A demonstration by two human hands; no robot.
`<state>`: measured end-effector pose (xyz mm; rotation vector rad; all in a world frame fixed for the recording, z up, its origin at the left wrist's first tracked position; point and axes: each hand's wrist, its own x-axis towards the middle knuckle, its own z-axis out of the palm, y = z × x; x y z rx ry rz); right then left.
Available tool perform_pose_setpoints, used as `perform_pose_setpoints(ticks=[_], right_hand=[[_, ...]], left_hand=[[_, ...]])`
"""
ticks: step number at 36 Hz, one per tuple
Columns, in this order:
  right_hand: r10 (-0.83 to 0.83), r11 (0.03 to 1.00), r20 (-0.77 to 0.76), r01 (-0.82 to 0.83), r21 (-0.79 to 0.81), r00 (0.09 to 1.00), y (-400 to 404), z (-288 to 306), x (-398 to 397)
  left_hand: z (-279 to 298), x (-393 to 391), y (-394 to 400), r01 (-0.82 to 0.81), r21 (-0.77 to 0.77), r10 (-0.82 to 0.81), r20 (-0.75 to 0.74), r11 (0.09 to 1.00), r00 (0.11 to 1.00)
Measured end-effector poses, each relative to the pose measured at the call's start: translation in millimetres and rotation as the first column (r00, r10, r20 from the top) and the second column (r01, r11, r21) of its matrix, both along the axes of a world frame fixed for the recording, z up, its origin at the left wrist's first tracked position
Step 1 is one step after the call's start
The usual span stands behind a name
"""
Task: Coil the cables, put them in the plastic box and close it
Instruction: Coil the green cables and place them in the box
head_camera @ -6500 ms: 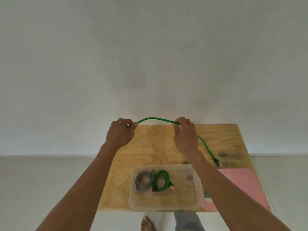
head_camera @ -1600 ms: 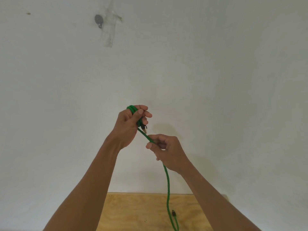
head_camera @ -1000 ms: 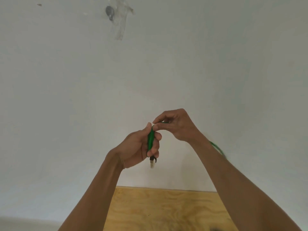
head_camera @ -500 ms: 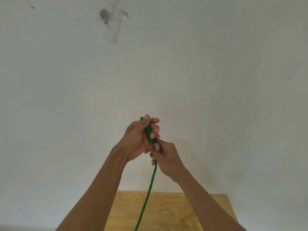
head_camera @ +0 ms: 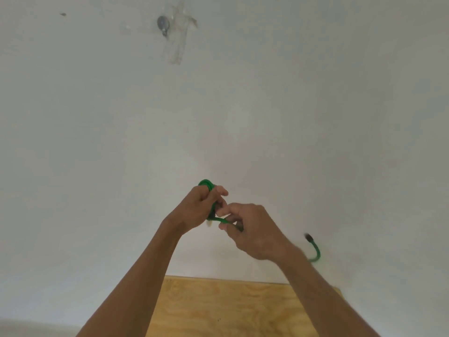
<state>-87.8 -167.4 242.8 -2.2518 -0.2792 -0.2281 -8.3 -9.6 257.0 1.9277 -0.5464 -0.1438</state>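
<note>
Both hands up in front of a plain white wall (head_camera: pixel 267 105), above the pale plywood tabletop (head_camera: pixel 226 310). Left hand (head_camera: pixel 198 209): grip curled round the coiled loops of the green cable (head_camera: pixel 207 184). Right hand (head_camera: pixel 255 231) pinches the next stretch; thin round cord, its dark plug end curling free at right, blurred.

Green cable (head_camera: pixel 206 184): smooth, slightly glossy sheath, plastic-looking; free end (head_camera: pixel 308 237) carries a dark connector, blurred; table (head_camera: pixel 218 307): bare plywood, visible grain, matt; wall (head_camera: pixel 291 93): white, matt, painted; clear glossy tape (head_camera: pixel 178 42) on it.
</note>
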Motion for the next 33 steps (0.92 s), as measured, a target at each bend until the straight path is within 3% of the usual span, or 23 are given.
perform_pose_setpoints(ticks=[3, 6, 9, 13, 20, 24, 28, 33], right_hand=[[0.040, 0.912, 0.080, -0.004, -0.411, 0.996, -8.9, 28.8, 3.0], [0.113, 0.876, 0.102, -0.051, -0.480, 0.988, -18.2, 49.3, 13.9], [0.231, 0.965, 0.044, -0.223, -0.141, 0.972, -28.5, 49.9, 30.2], [0.221, 0.957, 0.098, -0.235, 0.170, 0.970, -38.6, 41.4, 46.2], [0.332, 0.797, 0.052, -0.309, 0.519, 0.942, -46.3, 21.6, 57.3], [0.357, 0.676, -0.010, -0.251, 0.693, 0.934, -47.5, -1.0, 52.0], [0.390, 0.541, -0.021, -0.211, 0.814, 0.920, -36.1, -25.5, 34.0], [0.170, 0.670, -0.101, -0.040, 0.741, 0.980, -11.1, -50.3, 16.9]], left_hand=[[-7.4, -9.4, -1.0, 0.128, 0.033, -0.126, -0.066, 0.991, 0.990], [-15.2, -19.6, -7.6, 0.216, 0.009, -0.209, -0.224, 0.976, 0.952], [-18.8, -26.0, -13.9, 0.200, -0.149, -0.243, -0.377, 0.968, 0.894], [-16.3, -33.7, -16.8, 0.220, -0.352, -0.373, -0.459, 0.910, 0.807], [-10.2, -46.5, -23.1, 0.262, -0.484, -0.495, -0.453, 0.835, 0.741], [-5.7, -53.5, -27.0, 0.343, -0.552, -0.603, -0.400, 0.760, 0.691], [2.0, -49.3, -33.7, 0.305, -0.600, -0.553, -0.283, 0.740, 0.783], [11.9, -30.3, -36.4, 0.145, -0.597, -0.341, -0.228, 0.789, 0.912]])
